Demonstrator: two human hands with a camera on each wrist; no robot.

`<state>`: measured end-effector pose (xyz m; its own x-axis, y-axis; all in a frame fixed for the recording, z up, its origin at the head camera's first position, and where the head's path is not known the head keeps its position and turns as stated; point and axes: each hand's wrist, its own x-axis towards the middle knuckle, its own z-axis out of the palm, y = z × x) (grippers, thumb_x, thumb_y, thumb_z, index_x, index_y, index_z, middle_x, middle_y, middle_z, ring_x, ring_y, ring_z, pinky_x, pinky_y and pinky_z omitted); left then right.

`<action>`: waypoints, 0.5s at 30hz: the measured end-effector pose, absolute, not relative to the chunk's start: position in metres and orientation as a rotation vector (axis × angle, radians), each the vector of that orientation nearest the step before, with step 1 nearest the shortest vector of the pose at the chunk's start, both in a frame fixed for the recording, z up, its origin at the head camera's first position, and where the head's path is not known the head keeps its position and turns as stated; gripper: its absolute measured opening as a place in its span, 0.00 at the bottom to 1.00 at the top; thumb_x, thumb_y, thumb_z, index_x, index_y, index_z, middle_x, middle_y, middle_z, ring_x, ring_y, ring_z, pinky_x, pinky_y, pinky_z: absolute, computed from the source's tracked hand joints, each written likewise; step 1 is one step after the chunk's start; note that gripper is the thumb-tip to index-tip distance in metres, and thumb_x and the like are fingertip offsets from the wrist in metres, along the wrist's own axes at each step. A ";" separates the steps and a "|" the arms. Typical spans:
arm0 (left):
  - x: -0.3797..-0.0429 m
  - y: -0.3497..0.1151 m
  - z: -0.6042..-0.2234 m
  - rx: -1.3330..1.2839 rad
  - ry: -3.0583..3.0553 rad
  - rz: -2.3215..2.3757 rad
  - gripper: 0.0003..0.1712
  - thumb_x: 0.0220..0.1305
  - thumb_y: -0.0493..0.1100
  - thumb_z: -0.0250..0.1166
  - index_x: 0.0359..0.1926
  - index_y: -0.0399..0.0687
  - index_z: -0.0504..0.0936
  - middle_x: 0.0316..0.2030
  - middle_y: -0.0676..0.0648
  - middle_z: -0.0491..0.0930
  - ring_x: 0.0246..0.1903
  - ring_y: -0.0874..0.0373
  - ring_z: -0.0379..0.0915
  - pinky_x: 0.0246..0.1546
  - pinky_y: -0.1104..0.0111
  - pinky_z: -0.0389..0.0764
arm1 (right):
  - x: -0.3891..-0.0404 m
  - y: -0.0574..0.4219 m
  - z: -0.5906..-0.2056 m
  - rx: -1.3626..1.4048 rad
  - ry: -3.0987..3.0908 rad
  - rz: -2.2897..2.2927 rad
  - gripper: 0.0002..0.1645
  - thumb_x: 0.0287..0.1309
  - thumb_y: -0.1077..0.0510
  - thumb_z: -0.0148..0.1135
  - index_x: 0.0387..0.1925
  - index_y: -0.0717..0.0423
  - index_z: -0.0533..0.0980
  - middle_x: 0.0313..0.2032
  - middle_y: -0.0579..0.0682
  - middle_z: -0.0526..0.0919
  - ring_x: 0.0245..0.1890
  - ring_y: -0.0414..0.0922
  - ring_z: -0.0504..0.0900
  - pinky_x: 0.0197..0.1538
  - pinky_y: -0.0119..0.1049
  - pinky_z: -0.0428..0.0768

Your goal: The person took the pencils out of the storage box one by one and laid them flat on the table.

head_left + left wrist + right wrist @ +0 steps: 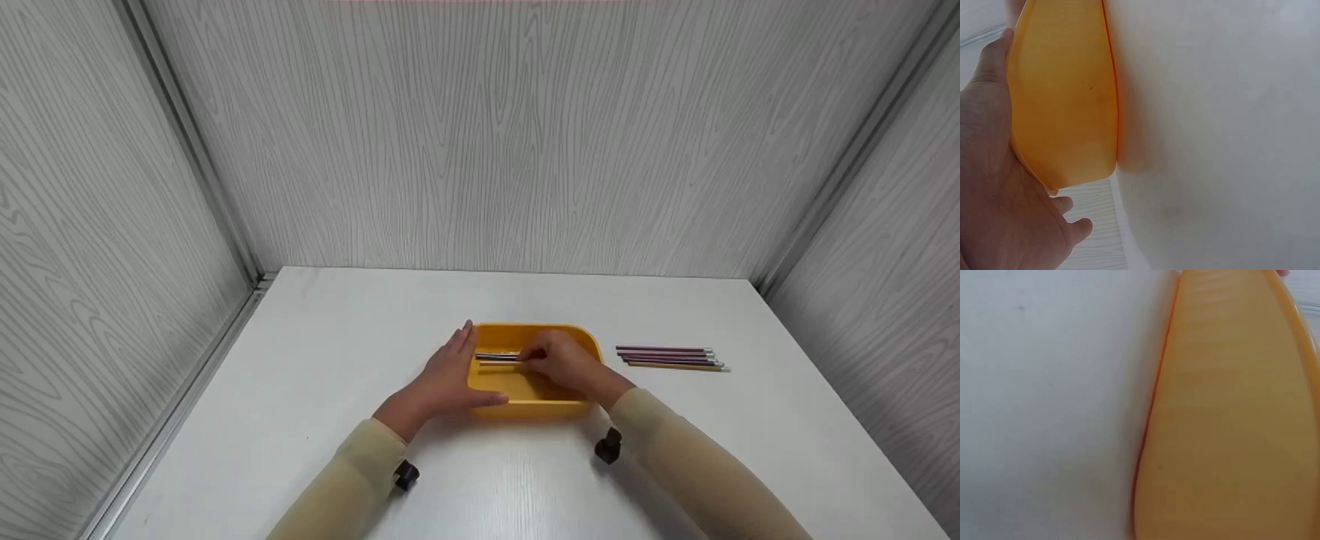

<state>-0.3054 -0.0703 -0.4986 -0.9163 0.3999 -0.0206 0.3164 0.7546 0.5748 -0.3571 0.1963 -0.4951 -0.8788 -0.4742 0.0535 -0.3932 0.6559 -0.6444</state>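
Now the right hand (562, 363) is pinching a pencil (499, 364) inside the yellow tray (536, 410), likely laying it down and next needing a gentle let-go, while the straight-fingered left hand (448, 377) is touching the tray's left side.

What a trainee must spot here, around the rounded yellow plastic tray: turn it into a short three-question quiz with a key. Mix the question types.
1. Multiple choice. Relative to the rounded yellow plastic tray, where does the right hand reach?
A) underneath it
B) inside it
C) behind it

2. Fill in the blank. The slim purple and orange pencils lying on the white table have their white tips pointing ____ the tray.

3. True or false. The left hand touches the left end of the tray.

Key: 1. B; 2. away from; 3. true.
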 end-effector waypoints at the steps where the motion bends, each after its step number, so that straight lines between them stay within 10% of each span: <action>1: -0.306 -0.070 -0.499 0.576 2.811 0.878 0.81 0.57 0.78 0.77 0.91 0.47 0.39 0.91 0.50 0.33 0.89 0.47 0.35 0.86 0.49 0.47 | -0.357 0.196 -0.494 -0.711 2.753 -1.019 0.06 0.70 0.60 0.76 0.46 0.50 0.94 0.41 0.41 0.91 0.42 0.44 0.83 0.56 0.44 0.88; 15: -0.307 -0.071 -0.501 0.614 2.812 0.883 0.82 0.56 0.80 0.75 0.91 0.44 0.39 0.91 0.47 0.35 0.89 0.45 0.36 0.86 0.47 0.47 | -0.351 0.199 -0.476 -0.799 2.727 -1.027 0.09 0.71 0.66 0.74 0.49 0.56 0.93 0.41 0.44 0.90 0.40 0.44 0.80 0.48 0.39 0.83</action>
